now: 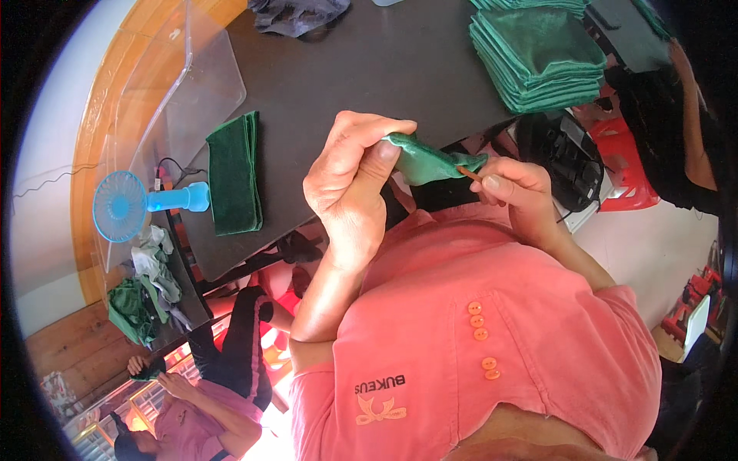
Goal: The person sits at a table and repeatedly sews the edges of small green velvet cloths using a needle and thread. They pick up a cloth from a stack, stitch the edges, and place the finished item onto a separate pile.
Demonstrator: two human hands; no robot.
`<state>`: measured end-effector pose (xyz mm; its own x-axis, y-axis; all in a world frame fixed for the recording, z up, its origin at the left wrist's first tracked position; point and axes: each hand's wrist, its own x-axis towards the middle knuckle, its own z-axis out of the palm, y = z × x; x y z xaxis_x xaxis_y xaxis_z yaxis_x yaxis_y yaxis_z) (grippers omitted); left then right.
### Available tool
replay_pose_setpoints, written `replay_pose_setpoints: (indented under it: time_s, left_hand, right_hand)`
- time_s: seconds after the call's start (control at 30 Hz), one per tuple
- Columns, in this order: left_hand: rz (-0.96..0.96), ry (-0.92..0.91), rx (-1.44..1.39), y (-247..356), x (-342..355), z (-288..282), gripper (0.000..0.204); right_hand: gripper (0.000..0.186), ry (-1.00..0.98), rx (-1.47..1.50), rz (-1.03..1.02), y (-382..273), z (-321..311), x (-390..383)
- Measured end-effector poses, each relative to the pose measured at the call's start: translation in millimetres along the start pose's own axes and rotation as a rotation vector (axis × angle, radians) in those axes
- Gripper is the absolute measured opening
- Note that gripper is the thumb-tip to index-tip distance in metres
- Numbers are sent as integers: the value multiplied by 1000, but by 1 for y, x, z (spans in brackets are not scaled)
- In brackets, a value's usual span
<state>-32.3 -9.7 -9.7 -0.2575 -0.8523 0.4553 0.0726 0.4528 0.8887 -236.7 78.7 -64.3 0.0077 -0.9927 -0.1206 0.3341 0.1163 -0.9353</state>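
My left hand (354,177) grips one end of a small green velvet fabric piece (423,161) between thumb and fingers, held above the front edge of the dark table (323,61). My right hand (515,192) is closed on a thin wooden stick (470,174), whose tip meets the fabric's right end; whether it goes inside is unclear. A folded dark-green fabric stack (234,173) lies on the table to the left, and a taller pile of green pieces (538,54) sits at the back right.
A blue fan (123,206) and clear panel (215,84) are at left, above scrap fabric (134,307). A co-worker (200,407) works at lower left; another person's arm (696,138) is at right. A black bundle (288,11), black appliance (561,161) and red bag (623,146) are nearby.
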Motion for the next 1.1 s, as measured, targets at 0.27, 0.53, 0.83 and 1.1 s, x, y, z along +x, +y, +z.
replay_pose_setpoints:
  time_s: [0.27,0.53,0.83,1.1]
  left_hand:
    - [-40,105,-160,-4,-6,9,14]
    - [-11,82,-32,0,-9,12,10]
    - [-12,54,-21,0,-7,10,16]
    - [-84,41,-114,-4,-5,15,17]
  right_hand:
    - [6,78,-29,-75,8,-1,2]
    - [7,129,-74,-170,11,-2,2]
    - [14,229,-712,-762,-4,-2,5]
    - [8,33,-298,-326,-5,-15,11]
